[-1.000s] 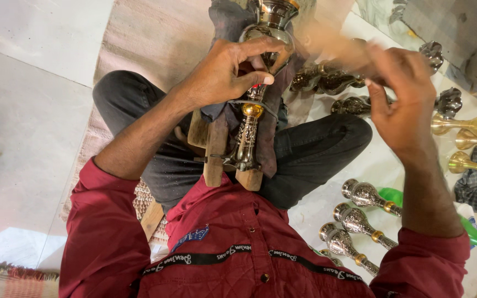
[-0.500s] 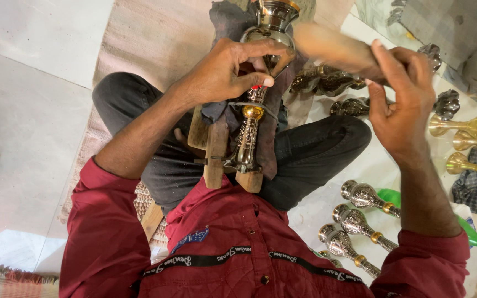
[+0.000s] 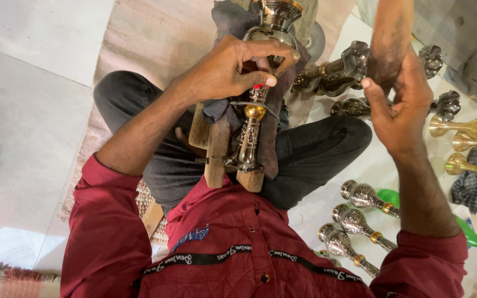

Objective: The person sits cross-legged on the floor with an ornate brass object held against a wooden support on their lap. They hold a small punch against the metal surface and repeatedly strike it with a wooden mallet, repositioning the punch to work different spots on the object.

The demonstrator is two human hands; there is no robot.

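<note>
The ornate metal stem, silver with a golden ball in its middle, lies along the person's lap between 2 wooden blocks and on a dark cloth. The left hand is closed around the wide upper part of this stem, the fingers wrapped over it and the thumb pressed on the side. To the right of the stem and higher, the right hand is lifted and clenched around a wooden mallet handle, which points up and out of the picture. Further right of the stem, dark cast metal pieces lie on a white sheet. Below them, near the right forearm, 3 silver stems lie side by side. At the far right are golden goblet-shaped pieces and a checked rag.
</note>
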